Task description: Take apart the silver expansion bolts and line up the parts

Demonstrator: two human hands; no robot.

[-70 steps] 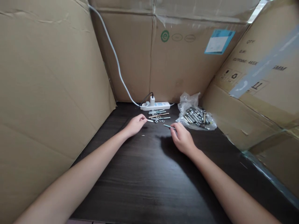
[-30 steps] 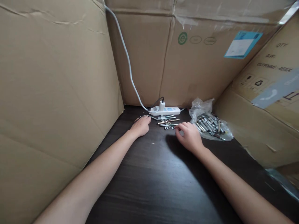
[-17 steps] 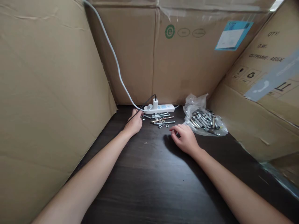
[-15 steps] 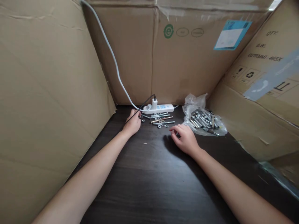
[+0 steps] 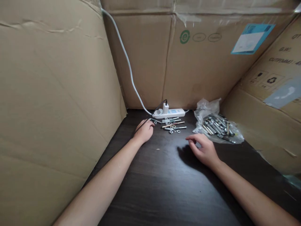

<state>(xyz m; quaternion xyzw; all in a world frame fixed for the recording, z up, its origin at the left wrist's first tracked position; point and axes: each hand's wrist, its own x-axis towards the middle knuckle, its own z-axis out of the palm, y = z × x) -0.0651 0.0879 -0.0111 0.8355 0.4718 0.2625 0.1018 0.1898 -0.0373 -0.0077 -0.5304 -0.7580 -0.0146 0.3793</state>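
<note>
My left hand (image 5: 144, 131) rests low over the table at the left end of the loose hardware. Its fingers are bent down and held together; their tips, and anything in them, are hidden. Just beyond them lie a bolt (image 5: 156, 121) and a nut (image 5: 155, 122). A thin black cable (image 5: 144, 124) runs across that hand. My right hand (image 5: 204, 150) hovers above its shadow with the index finger extended, thumb apart, holding nothing visible. Between the hands several long bolts (image 5: 173, 124) lie roughly side by side, with a nut (image 5: 171, 132) and washers (image 5: 178, 131) in front.
A white power strip (image 5: 181, 113) with a plugged-in charger (image 5: 165, 108) stands behind the bolts. At the right, a clear plastic bag (image 5: 199, 121) lies open under a heap of bolts (image 5: 217, 126). Cardboard walls (image 5: 145, 62) enclose the dark table (image 5: 150, 188) on three sides.
The view has turned slightly left, so everything sits farther right. Both hands have drawn back a little towards me, and my left fingers have shifted slightly right beside the bolt.
</note>
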